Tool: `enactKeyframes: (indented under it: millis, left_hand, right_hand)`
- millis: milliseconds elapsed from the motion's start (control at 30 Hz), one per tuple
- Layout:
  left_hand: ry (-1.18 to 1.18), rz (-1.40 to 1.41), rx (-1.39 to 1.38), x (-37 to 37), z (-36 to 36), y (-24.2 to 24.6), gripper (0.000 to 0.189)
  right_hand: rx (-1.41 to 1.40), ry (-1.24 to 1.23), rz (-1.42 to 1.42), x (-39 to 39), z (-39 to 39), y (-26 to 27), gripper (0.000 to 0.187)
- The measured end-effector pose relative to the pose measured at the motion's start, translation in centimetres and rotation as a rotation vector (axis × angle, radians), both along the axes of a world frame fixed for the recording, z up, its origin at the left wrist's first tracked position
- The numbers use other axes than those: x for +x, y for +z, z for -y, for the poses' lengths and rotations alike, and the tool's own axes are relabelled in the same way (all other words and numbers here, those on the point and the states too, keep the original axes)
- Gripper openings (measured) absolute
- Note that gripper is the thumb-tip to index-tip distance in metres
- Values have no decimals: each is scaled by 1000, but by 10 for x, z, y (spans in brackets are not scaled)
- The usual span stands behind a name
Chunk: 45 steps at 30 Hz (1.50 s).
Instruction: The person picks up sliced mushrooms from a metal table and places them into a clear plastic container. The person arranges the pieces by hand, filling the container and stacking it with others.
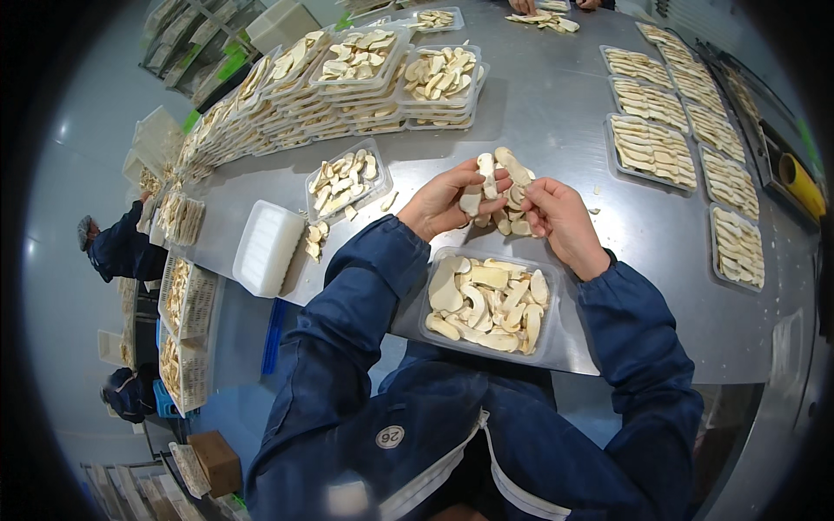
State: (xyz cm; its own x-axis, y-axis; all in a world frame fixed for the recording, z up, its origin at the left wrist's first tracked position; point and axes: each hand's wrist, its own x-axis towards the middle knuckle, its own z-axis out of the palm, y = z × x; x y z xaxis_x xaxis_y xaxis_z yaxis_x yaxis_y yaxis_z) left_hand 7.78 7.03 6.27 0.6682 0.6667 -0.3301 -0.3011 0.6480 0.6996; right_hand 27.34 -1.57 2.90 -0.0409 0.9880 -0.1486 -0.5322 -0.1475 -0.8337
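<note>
My left hand [449,198] is closed on several mushroom slices [486,174], one of them upright between its fingers. A long pale slice [513,166] is pinched by the thumb and fingers of my right hand [559,211], close beside the left. Under both hands more slices [511,225] lie in a small pile on the metal table [554,124]; the hands partly hide it. Nearest my body, a clear plastic tray [555,306] is filled with loose mushroom slices. Another clear tray [386,179] of smaller slices stands beyond my left forearm.
Stacked filled trays [358,91] rise at the back left. Trays of neatly rowed slices [653,153] line the right side. White stacked trays [268,247] stand left, near white crates [207,306]. Another person's hands [524,5] are at the far edge; two people [124,241] work at left.
</note>
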Motion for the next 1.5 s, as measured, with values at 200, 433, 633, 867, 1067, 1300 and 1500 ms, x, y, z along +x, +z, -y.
enactKeyframes:
  millis: [200,433,633,867,1067,1300,1500]
  left_hand:
    - [-92,194,-140,10,1,-8,41]
    - [58,98,-10,13,-4,-13,48]
    - [98,709,-347,-48,-44,-8,30]
    - [288,1031,-462,-67,-35,-48,17]
    - [353,1085,-179,-97,-66,-56,21]
    - [484,1145,-343,-103,-74,-68,37]
    - [515,1036,-145,-109,-77,-78,36]
  right_hand:
    - [22,7,195,1,-1,1,21]
    - [224,-214,660,16,-9,-2,24]
    - [241,-230,1202,66,-15,7,26]
    - [149,29,1644,46,0,6,26]
    - [216,-198,1734,47,4,19,27]
    - [219,-183,1721,27,-7,3,24]
    - [280,-339,1718,50,-8,8,14]
